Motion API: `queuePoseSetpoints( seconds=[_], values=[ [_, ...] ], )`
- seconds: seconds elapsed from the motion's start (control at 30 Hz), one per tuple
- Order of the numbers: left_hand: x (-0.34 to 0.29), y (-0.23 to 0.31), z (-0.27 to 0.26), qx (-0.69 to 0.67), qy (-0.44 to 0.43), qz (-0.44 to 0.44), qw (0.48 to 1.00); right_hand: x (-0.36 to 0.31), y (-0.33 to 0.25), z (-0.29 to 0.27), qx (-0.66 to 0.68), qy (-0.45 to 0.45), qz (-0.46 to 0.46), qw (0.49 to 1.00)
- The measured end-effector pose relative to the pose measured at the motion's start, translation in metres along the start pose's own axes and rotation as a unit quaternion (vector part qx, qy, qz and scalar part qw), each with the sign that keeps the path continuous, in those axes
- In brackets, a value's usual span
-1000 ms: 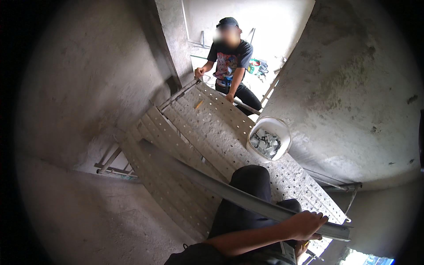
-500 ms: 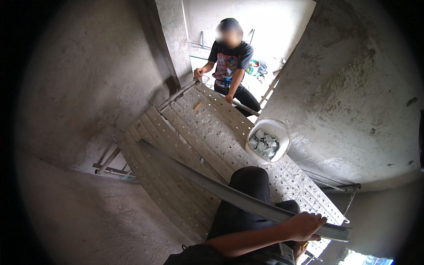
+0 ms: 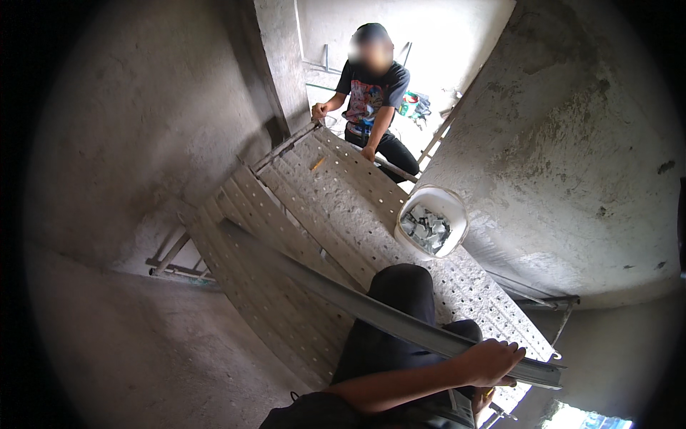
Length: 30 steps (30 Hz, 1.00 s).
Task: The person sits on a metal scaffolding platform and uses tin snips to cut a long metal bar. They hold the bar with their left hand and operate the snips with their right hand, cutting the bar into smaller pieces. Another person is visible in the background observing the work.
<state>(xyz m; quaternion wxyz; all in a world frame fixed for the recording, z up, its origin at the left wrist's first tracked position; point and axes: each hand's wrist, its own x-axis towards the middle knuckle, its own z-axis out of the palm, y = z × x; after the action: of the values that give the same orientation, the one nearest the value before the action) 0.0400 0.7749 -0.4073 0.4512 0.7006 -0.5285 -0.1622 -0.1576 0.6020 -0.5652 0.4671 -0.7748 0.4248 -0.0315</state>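
Note:
A long grey metal channel (image 3: 400,325) lies slantwise across my legs, from the scaffold planks at left to the lower right. My left hand (image 3: 493,363) is closed around it close to its right end, with the forearm reaching across from the lower edge. Just below, partly hidden by the channel and my left hand, my right hand (image 3: 481,400) shows only in part. Its fingers look curled, with a small yellow thing (image 3: 488,392) at them that I cannot make out.
I sit on perforated metal scaffold planks (image 3: 343,204) between rough walls. A white bucket (image 3: 463,227) with grey and white pieces stands at the planks' right edge. A yellow stick (image 3: 317,164) lies farther off. Another person (image 3: 371,93) holds the far end of the planks.
The whole view has shifted slightly. My left hand keeps its hold on the metal channel, and the other person stays in the same place.

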Motion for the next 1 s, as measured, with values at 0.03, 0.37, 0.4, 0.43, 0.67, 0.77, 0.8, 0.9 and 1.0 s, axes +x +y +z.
queuePoseSetpoints(
  seconds=[0.03, 0.37, 0.4, 0.43, 0.67, 0.77, 0.8, 0.9, 1.0],
  values=[
    [0.000, 0.000, 0.000, -0.001, 0.000, -0.001, 1.000, -0.002, 0.000, -0.002, -0.001, 0.000, 0.000, 1.000],
    [0.000, -0.001, -0.013, -0.034, -0.022, -0.015, 0.999, -0.023, 0.000, -0.021, 0.034, -0.029, -0.046, 0.998],
    [0.002, -0.001, -0.016, -0.032, -0.030, -0.019, 0.999, -0.020, -0.003, -0.027, 0.049, -0.046, -0.071, 0.995],
    [0.005, 0.002, -0.020, -0.026, -0.049, -0.040, 0.998, -0.021, -0.007, -0.037, 0.062, -0.058, -0.093, 0.992],
    [0.008, 0.017, -0.039, -0.010, -0.039, -0.061, 0.997, -0.036, -0.067, -0.107, 0.053, -0.101, -0.070, 0.991],
    [0.015, 0.029, -0.042, -0.029, -0.050, -0.063, 0.996, -0.054, -0.087, -0.131, 0.048, -0.094, -0.088, 0.991],
    [0.018, 0.025, -0.049, -0.038, -0.057, -0.066, 0.995, -0.057, -0.092, -0.133, 0.024, -0.084, -0.085, 0.992],
    [0.013, 0.025, -0.051, -0.084, -0.068, -0.064, 0.992, -0.069, -0.100, -0.143, 0.034, -0.086, -0.081, 0.992],
    [0.012, 0.031, -0.052, -0.096, -0.090, -0.076, 0.988, -0.077, -0.098, -0.156, 0.034, -0.079, -0.073, 0.994]
  ],
)
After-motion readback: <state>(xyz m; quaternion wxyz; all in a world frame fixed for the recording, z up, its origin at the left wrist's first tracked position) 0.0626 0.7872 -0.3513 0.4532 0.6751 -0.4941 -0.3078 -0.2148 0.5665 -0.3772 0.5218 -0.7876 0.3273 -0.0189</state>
